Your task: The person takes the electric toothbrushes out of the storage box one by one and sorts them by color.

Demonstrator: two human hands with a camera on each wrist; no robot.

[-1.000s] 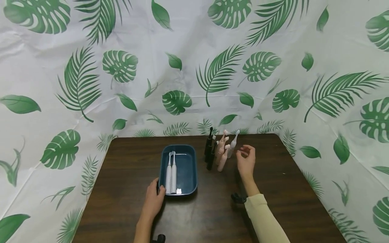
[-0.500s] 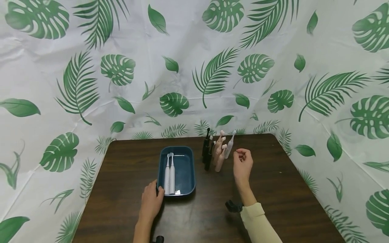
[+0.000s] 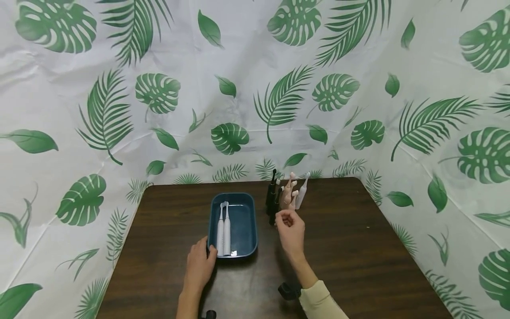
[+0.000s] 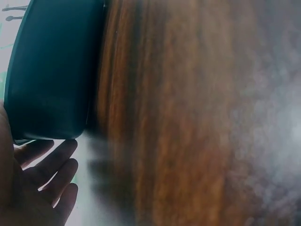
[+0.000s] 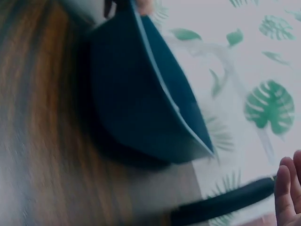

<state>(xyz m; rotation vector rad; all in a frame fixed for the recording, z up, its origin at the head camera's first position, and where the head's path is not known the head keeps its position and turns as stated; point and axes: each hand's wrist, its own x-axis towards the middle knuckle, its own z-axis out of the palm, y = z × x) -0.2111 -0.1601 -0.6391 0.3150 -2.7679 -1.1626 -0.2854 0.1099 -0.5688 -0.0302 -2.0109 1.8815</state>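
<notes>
My left hand [image 3: 199,263] holds the near left side of a dark blue tray [image 3: 244,226], thumb over the rim and fingers along the outer wall. Two white electric toothbrushes [image 3: 224,230] lie side by side in the tray. My right hand [image 3: 292,235] is just in front of a group of upright toothbrushes, its fingers loosely bent. A black electric toothbrush [image 5: 225,202] stands right by its fingertips in the right wrist view. Behind the hand are other black toothbrushes [image 3: 271,195] and several pink toothbrushes [image 3: 287,195], partly hidden by it.
A white toothbrush [image 3: 303,195] stands at the group's right side. The dark wooden table [image 3: 358,248] ends at the back against a white sheet [image 3: 183,155] printed with green leaves.
My right hand has moved left, from beside the white upright toothbrush to in front of the pink and black ones. My left hand has stayed on the tray.
</notes>
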